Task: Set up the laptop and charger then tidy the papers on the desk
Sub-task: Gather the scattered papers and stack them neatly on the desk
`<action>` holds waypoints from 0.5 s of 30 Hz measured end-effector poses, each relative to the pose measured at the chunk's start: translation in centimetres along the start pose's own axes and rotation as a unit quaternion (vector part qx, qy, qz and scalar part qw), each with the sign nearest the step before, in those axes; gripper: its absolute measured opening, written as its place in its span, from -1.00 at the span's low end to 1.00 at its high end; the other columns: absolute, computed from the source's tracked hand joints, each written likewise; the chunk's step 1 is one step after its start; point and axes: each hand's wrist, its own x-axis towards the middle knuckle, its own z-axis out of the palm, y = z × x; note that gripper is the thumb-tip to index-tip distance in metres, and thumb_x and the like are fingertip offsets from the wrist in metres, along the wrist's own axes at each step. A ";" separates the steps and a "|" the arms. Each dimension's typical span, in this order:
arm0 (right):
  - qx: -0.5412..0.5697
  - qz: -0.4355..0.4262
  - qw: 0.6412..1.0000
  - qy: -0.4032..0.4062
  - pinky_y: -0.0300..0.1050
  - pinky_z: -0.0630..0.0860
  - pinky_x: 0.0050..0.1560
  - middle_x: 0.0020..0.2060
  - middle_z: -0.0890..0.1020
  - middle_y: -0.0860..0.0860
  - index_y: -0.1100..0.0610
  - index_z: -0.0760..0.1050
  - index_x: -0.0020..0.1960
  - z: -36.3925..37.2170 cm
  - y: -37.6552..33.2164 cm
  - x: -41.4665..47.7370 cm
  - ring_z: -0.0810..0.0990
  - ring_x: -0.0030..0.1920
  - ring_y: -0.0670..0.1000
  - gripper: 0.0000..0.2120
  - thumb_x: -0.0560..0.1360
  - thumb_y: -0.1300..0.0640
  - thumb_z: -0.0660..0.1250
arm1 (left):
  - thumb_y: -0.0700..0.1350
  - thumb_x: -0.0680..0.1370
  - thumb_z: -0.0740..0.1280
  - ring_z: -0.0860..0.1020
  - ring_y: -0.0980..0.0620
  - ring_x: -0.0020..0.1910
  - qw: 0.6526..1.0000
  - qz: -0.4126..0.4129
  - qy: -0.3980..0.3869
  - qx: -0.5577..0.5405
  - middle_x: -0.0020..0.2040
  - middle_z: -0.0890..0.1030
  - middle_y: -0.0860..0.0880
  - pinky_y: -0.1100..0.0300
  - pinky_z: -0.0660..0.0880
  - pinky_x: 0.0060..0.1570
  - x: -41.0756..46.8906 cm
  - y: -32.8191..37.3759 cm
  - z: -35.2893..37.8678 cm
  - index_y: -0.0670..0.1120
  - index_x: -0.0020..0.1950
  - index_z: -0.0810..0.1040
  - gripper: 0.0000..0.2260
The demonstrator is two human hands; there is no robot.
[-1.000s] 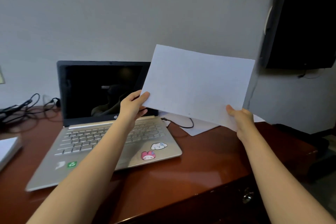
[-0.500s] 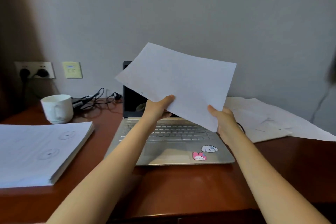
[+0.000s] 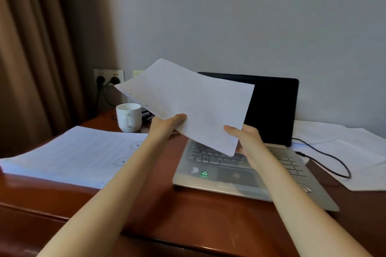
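White sheet (image 3: pixel 194 102), pinched by both hands (image 3: pixel 165 126) (image 3: pixel 247 139) beside the mug (image 3: pixel 128 117), may clip the mug, probably empty.

Left arm: bare forearm, entering from the lower left, extended forward and up to the right. Left hand (image 3: pixel 165 126): raised, thumb on top, fingers curled beneath, pinching the near edge of a sheet of paper (image 3: pixel 188 102). Right arm: bare forearm, entering from the lower right, extended forward and up to the left. Right hand (image 3: pixel 246 139): raised, thumb pointing left across the sheet's near corner, fingers tucked underneath, closed on the same sheet. Hands apart, at a similar height, the left slightly higher.
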 end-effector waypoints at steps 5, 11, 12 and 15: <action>0.002 0.002 0.999 -0.052 -0.13 0.50 -0.22 -0.18 0.59 -0.03 0.10 0.51 -0.05 5.0 0.0 0.1 0.54 -0.14 -0.01 -0.94 0.51 0.24 0.33 | -0.18 0.50 0.38 0.54 0.06 -0.23 0.998 -0.005 0.056 0.030 0.03 0.55 -0.07 0.23 0.50 -0.22 -0.1 1.0 -5.2 -0.08 0.13 0.38 -0.74; -0.010 0.018 0.994 -0.110 -0.10 0.50 -0.10 -0.18 0.59 -0.02 0.15 0.55 0.01 10.2 0.7 -0.5 0.55 -0.12 0.02 -0.90 0.50 0.24 0.33 | -0.18 0.49 0.39 0.54 0.08 -0.21 0.992 -0.023 0.122 0.035 0.02 0.54 -0.05 0.23 0.48 -0.21 -1.0 1.6 -10.3 -0.08 0.13 0.38 -0.72; -0.011 0.019 0.993 -0.118 -0.13 0.49 -0.11 -0.17 0.59 -0.03 0.16 0.55 0.06 11.0 0.8 -0.7 0.55 -0.10 0.01 -0.86 0.50 0.24 0.33 | -0.18 0.49 0.39 0.53 0.08 -0.22 0.991 -0.024 0.130 0.038 0.01 0.54 -0.05 0.24 0.48 -0.21 -1.2 1.7 -11.1 -0.08 0.13 0.38 -0.72; -0.018 0.031 0.990 -0.139 -0.16 0.46 -0.14 -0.17 0.60 -0.05 0.13 0.56 0.04 13.0 1.2 -1.4 0.55 -0.09 -0.01 -0.87 0.50 0.23 0.34 | -0.18 0.50 0.38 0.53 0.08 -0.24 0.986 -0.027 0.155 0.054 -0.02 0.55 -0.04 0.24 0.46 -0.22 -1.9 1.7 -13.4 -0.09 0.13 0.38 -0.73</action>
